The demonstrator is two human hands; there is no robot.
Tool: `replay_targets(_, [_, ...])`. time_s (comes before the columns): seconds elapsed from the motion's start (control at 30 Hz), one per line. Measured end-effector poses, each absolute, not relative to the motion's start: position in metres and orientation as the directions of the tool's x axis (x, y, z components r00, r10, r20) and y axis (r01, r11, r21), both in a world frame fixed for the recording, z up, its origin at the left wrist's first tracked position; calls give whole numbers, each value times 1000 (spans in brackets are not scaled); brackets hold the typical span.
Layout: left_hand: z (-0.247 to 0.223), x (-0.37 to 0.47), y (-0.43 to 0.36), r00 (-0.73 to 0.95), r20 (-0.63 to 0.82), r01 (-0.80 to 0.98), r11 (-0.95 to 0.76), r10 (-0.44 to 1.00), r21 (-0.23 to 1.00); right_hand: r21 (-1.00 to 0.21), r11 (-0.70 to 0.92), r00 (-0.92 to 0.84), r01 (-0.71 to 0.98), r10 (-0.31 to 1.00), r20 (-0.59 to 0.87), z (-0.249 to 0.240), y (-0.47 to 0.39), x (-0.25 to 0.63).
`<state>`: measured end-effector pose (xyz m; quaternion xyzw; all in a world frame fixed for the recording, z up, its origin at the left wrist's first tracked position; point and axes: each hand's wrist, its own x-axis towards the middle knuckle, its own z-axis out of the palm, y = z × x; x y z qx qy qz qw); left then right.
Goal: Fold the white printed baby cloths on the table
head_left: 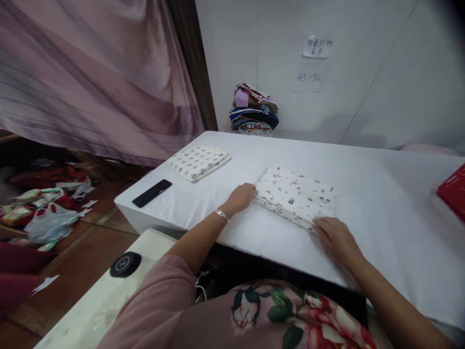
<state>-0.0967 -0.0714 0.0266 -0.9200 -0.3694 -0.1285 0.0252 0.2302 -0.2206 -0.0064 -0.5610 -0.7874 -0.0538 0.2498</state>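
A folded white cloth [296, 191] with small dark printed figures lies flat on the white-covered table [381, 194], its layered edge towards me. My left hand [240, 198], with a silver bracelet at the wrist, grips its near left corner, fingers closed on the edge. At the near right corner my right hand [336, 235] has its fingers bent round the folded layers, thumb underneath or hidden. Further left on the table rests another folded white cloth [199, 161] with grey cloud-like prints, touched by neither hand.
A black phone [151, 193] lies by the table's left edge. Folded fabrics [254, 111] are piled behind the table against the wall. Something red [453, 194] sits at the far right. A round black object [125, 264] is on a white surface at lower left. A pink curtain [109, 72] hangs left.
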Motion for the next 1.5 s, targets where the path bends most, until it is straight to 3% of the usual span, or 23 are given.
replay_targets(0.4, [16, -103, -73, 655, 316, 699, -709, 686, 91, -214, 364, -216, 906, 834, 507, -19, -226, 233])
replay_targets(0.57, [1, -106, -82, 539, 362, 689, -646, 760, 328, -203, 389, -236, 899, 818, 524, -24, -229, 232])
replay_targets(0.67, [4, -104, -84, 451, 308, 669, -546, 838, 505, -203, 406, -247, 891, 809, 534, -23, -230, 230])
replay_targets(0.73, [13, -97, -82, 381, 276, 700, -471, 882, 537, -206, 411, -247, 888, 805, 540, -22, -231, 229])
replay_targets(0.87, [35, -67, -73, 316, 357, 769, -458, 879, 446, -203, 412, -247, 888, 801, 546, -22, -230, 227])
replay_targets(0.97, [40, -41, -70, 413, 427, 744, -569, 804, 351, -200, 411, -250, 890, 804, 539, -22, -232, 225])
replay_targets(1.13, [19, -25, -72, 509, 281, 801, -567, 814, 193, -178, 414, -269, 893, 807, 525, -23, -238, 226])
replay_targets(1.43, [6, -30, -68, 516, 260, 817, -560, 816, 135, -225, 360, -234, 906, 865, 443, 33, -198, 197])
replay_targets(1.5, [8, -30, -68, 522, 263, 810, -568, 811, 144, -228, 340, -255, 912, 908, 331, 32, -186, 182])
